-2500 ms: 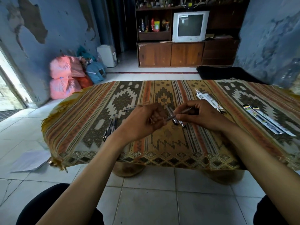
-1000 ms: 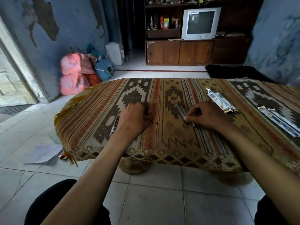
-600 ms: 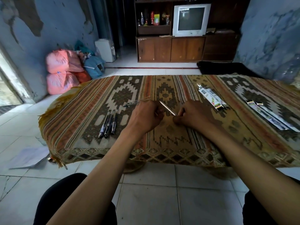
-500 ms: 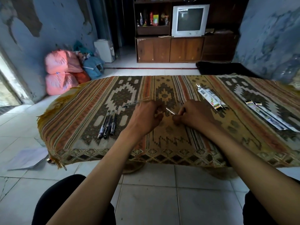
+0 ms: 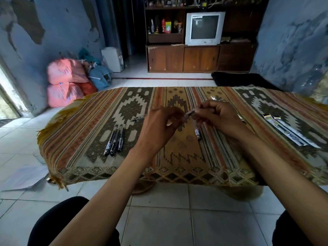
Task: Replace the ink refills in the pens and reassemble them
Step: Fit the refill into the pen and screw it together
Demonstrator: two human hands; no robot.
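Low table under a striped woven cloth (image 5: 177, 157). Left hand (image 5: 159, 128) and right hand (image 5: 216, 118) are both pinching one clear plastic pen (image 5: 190, 113) just above it. Advisable: keeping parts coaxial, feeding gently, avoiding bending.

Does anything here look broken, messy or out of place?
The work itself looks orderly: three pens lie side by side on the cloth-covered table. The room is rougher: the blue wall has big patches of peeled paint, and a sheet of paper lies on the floor.
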